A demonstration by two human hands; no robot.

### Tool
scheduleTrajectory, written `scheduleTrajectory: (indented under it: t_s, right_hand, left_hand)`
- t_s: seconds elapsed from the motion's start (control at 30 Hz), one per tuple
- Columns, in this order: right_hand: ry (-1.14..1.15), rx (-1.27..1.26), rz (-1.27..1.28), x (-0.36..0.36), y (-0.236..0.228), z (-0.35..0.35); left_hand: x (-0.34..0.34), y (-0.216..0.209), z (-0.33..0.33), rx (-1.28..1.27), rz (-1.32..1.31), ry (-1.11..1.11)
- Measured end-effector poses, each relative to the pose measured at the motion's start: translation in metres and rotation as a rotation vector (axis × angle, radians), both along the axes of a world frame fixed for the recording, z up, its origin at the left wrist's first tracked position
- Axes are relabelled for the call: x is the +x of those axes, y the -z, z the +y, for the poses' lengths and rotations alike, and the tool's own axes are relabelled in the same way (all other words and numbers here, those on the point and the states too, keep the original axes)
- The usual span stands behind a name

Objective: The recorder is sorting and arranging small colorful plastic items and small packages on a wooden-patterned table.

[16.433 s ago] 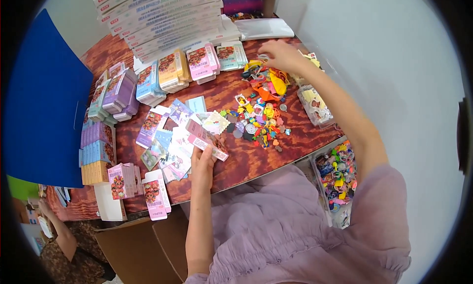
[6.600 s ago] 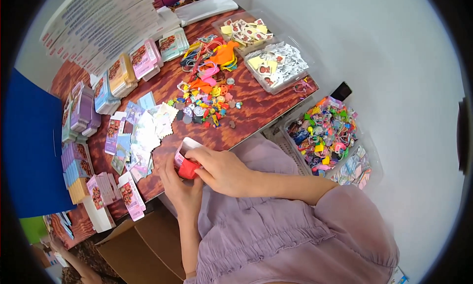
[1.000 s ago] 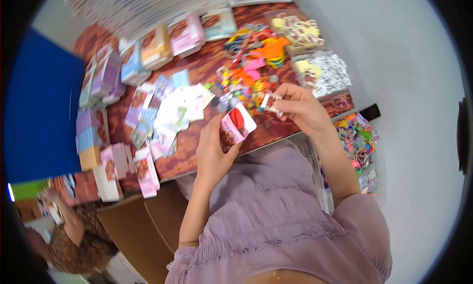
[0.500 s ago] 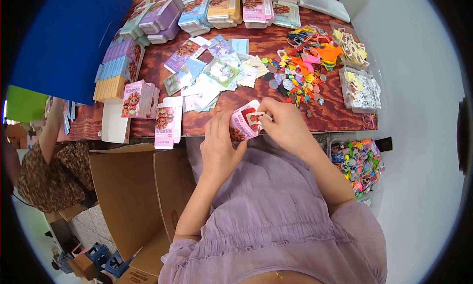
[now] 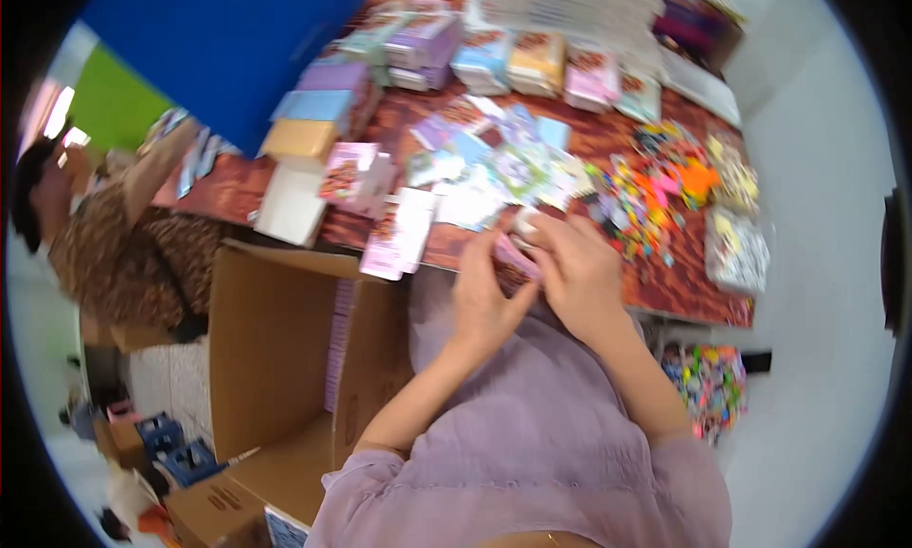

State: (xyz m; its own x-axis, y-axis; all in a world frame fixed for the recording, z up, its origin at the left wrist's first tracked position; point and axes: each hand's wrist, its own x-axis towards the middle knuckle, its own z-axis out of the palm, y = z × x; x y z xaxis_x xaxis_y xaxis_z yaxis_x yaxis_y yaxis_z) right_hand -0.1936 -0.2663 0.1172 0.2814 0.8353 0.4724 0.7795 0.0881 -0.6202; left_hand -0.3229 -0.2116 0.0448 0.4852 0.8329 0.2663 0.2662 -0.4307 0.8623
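Observation:
A small pink cardboard box point(image 5: 518, 259) is held above the table's front edge, partly hidden by fingers and blurred. My left hand point(image 5: 484, 296) is closed round its left side. My right hand point(image 5: 581, 268) is closed at its top and right side, beside a white part point(image 5: 523, 222) that looks like the box's flap. Just to the left on the table lies an open pink-and-white box point(image 5: 399, 235), with a stack of pink boxes point(image 5: 353, 179) behind it. Beyond my hands spreads a loose pile of printed cards point(image 5: 513, 173).
Small colourful trinkets point(image 5: 651, 192) lie to the right, beside clear trays of white pieces point(image 5: 736, 249). Stacked boxes point(image 5: 537, 64) line the back. Below are a large open carton point(image 5: 271, 349) and a tub of trinkets point(image 5: 705, 387). Another person point(image 5: 133, 230) sits at the left.
The view has swung, so the table appears shifted right and tilted. My right hand has moved in closer over the pink box's top. The red and white contents seen in its opening are now hidden.

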Motion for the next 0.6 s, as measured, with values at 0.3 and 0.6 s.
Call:
scheduleTrajectory:
  t_s: [0.3,0.6]
  right_hand:
    - [0.009,0.093,-0.302,-0.014,-0.01,-0.003]
    - [-0.015,0.082,0.101,-0.016,0.02,-0.027]
  left_hand:
    - [0.005,-0.011,-0.006,0.146,-0.12,-0.152]
    - [0.0,-0.011,-0.019,0.059,-0.139,-0.099]
